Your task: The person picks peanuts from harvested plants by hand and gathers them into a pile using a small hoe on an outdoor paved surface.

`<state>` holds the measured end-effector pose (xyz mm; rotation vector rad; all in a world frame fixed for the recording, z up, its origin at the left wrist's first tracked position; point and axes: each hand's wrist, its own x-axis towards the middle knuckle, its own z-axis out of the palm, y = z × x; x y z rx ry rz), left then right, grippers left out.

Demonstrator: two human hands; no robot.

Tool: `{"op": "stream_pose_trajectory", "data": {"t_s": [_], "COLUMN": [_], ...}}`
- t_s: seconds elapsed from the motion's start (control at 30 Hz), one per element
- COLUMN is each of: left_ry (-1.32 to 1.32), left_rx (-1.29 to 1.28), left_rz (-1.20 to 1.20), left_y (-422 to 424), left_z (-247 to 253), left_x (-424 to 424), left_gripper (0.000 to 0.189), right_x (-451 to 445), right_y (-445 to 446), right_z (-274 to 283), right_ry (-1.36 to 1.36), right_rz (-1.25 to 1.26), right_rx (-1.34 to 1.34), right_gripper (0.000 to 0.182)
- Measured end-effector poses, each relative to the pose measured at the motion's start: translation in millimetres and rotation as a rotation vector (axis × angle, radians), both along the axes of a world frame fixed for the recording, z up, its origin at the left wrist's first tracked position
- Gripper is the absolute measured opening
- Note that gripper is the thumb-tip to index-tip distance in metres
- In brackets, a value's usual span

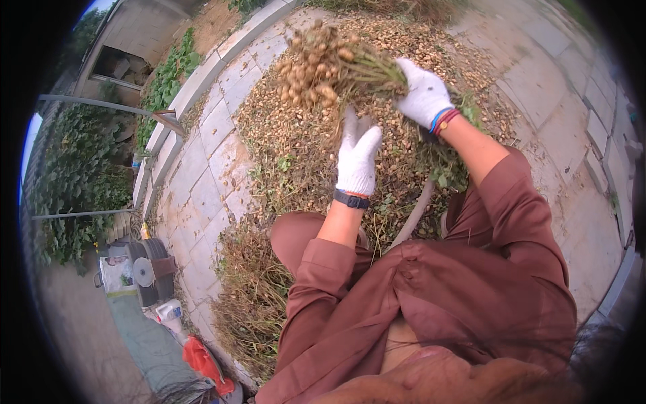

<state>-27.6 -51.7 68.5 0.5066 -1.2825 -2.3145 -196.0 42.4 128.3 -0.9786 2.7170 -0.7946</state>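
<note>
My right hand [426,93], in a white knit glove, grips the stems of a bunch of pulled peanut plants [315,70]. Its clustered pods hang out to the left, blurred by motion. My left hand [357,159], gloved in the same way, is just below the bunch with thumb and fingers spread. Some dry roots hang close by its fingertips; whether they touch is unclear. Beneath both hands spreads a heap of loose peanuts [398,38] mixed with leaves and stalks. A pale wooden pole [418,212] runs between my legs, partly covered by leafy stems [444,166].
Dried peanut plants [252,298] are piled left of my knee, with more plants [398,5] beyond the heap. Stone paving [202,171] borders a low kerb [237,40]. At lower left are tyres [156,278], a white jug [169,310] and an orange-red bag [202,358].
</note>
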Motion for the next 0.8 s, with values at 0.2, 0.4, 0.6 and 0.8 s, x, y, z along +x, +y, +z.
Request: {"op": "stream_pose_trajectory", "data": {"t_s": [0.2, 0.4, 0.6, 0.8], "left_ry": [-0.745, -0.721, -0.795, -0.679], "left_rx": [-0.707, -1.110, -1.151, -1.228], "left_rz": [-0.799, -1.077, -0.971, -0.958], "left_y": [52, 86, 88, 80], "left_z": [-61, -135, -179, -175], "left_x": [30, 56, 100, 84], "left_gripper": [0.093, 0.078, 0.053, 0.045], "right_x": [-101, -74, -35, -140], "right_y": [85, 169, 221, 255], "right_z": [89, -125, -225, -88], "right_ry": [0.760, -0.051, -0.368, -0.038], "right_rz": [-0.165, -0.418, -0.269, -0.658], "right_rx": [-0.367, 0.063, 0.645, -0.016], "right_gripper": [0.032, 0.057, 0.049, 0.057]}}
